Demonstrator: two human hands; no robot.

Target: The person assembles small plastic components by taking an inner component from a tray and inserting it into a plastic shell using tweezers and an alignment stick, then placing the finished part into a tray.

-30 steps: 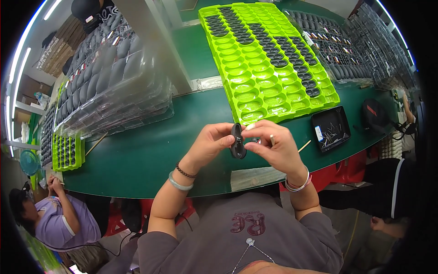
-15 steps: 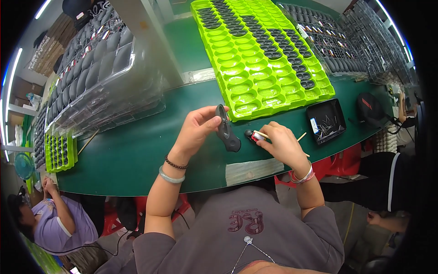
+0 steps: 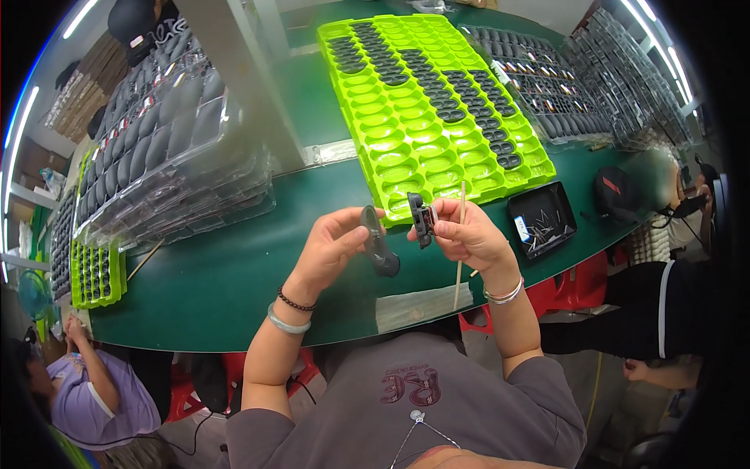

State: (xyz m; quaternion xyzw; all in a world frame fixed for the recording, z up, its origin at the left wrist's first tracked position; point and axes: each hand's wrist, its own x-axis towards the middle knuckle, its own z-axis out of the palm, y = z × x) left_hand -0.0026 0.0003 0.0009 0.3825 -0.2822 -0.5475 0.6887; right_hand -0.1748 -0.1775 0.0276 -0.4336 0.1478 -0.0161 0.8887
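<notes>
Hands meet above the near edge of the green table [image 3: 234, 273] in the head view, the only view here; the left hand [image 3: 332, 250] is closed on a dark oval shell [image 3: 379, 246], thumb and fingers pinching its upper end so that it hangs tilted toward the right; the right hand [image 3: 469, 234] grips a small black part [image 3: 422, 219] between thumb and forefinger and also carries a thin wooden stick [image 3: 459, 250] that runs down past the palm; shell and part sit just beside each other but apart.

Risk, as a judgement: the right hand manages 2 items at once, so the stick could slide out or the small part could drop to the table or the floor below if the pinch loosens; the shell is held only by its end and could twist free.

Containers: the bright green tray [image 3: 406, 156] just beyond the hands has dark oval pieces in its far and right pockets, while the near pockets look bare; the small black dish [image 3: 543, 219] to the right holds thin small bits, too small to tell apart; clear stacked trays [image 3: 172, 156] on the left hold rows of dark oval shells; 1 smaller green tray [image 3: 98, 270] at far left carries dark pieces too.
</notes>
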